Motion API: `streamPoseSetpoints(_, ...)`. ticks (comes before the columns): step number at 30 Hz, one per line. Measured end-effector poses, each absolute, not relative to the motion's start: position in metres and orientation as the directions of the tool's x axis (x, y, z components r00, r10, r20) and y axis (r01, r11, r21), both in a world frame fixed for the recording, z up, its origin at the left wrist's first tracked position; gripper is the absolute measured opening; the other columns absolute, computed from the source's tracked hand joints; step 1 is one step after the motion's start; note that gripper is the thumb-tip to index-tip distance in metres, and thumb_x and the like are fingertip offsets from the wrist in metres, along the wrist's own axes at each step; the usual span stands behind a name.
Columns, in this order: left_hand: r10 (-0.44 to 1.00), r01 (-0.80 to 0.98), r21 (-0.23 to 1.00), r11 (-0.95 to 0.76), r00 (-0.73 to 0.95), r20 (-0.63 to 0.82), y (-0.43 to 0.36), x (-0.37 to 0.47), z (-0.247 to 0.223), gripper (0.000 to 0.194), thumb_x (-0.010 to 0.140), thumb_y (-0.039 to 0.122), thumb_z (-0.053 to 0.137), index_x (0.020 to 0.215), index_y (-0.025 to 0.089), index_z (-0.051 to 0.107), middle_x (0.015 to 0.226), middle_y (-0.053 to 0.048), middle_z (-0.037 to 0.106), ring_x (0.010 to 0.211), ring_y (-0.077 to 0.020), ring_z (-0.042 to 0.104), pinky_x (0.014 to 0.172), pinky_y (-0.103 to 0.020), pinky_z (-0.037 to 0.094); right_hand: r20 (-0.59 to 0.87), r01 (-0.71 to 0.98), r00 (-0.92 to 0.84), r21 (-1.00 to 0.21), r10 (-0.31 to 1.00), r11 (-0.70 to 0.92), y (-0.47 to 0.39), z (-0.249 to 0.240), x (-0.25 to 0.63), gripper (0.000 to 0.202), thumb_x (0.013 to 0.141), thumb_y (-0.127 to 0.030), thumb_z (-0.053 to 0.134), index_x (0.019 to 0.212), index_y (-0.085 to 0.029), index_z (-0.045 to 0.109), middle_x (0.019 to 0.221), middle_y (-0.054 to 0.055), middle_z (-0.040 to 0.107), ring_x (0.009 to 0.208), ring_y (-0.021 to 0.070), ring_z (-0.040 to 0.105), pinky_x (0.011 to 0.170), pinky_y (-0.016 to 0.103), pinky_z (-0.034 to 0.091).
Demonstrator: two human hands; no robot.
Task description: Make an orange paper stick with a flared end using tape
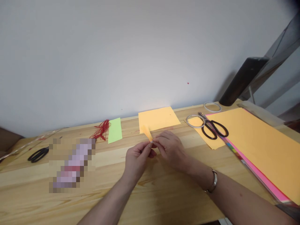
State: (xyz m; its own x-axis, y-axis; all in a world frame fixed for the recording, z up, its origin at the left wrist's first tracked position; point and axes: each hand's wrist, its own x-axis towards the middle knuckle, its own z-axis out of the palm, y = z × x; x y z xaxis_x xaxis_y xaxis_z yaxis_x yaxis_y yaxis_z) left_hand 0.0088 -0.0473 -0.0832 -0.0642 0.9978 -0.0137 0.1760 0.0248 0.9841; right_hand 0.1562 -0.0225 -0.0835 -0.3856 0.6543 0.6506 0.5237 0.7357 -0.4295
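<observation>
Both hands meet over the middle of the wooden table [105,175], fingertips nearly touching. A narrow folded piece of orange paper [147,132] rises from between them, its lower end pinched. My left hand [139,154] is closed, thumb and fingers pressed together at the paper's base. My right hand [171,148] is closed in a pinch at the same spot, with a metal bracelet [214,181] at the wrist. Just beyond the fingers lies a flat orange sheet [159,118]. The fingers hide the very end of the folded piece.
On the right are black-handled scissors [215,129], a tape roll [195,121], another tape ring [212,107] and stacked coloured paper [260,147]. A black cylinder [243,81] leans behind. Leftward lie green paper [115,130], red string [101,129], more scissors [38,154] and a pixelated item [75,165].
</observation>
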Motion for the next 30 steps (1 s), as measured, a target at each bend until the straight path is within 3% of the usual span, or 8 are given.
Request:
streamPoseSetpoints(10,0.996,0.096,0.994,0.06,-0.066,-0.054,-0.0468,0.0109,-0.0832,0.019,0.075,0.034,0.064,0.077,0.017,0.073,0.066,-0.001,0.069,0.055,-0.0107,0.059,0.056,-0.02,0.049,0.659,0.51,-0.348,-0.464,0.667,0.724,-0.021,-0.0874,0.1566,0.02,0.088,-0.013,0.049,0.072,-0.016,0.062,0.072,0.004,0.063,0.071,0.0154,0.051,0.068,0.027,0.04)
streamPoseSetpoints(30,0.996,0.062,0.996,0.064,-0.058,-0.061,-0.0465,0.0105,-0.0855,0.017,0.075,0.033,0.066,0.077,0.018,0.073,0.062,-0.001,0.067,0.054,-0.0098,0.058,0.055,-0.019,0.048,0.636,0.521,-0.356,-0.474,0.685,0.71,-0.0206,-0.0862,0.156,0.019,0.086,-0.011,0.05,0.072,-0.015,0.062,0.07,0.004,0.064,0.071,0.016,0.052,0.068,0.027,0.039)
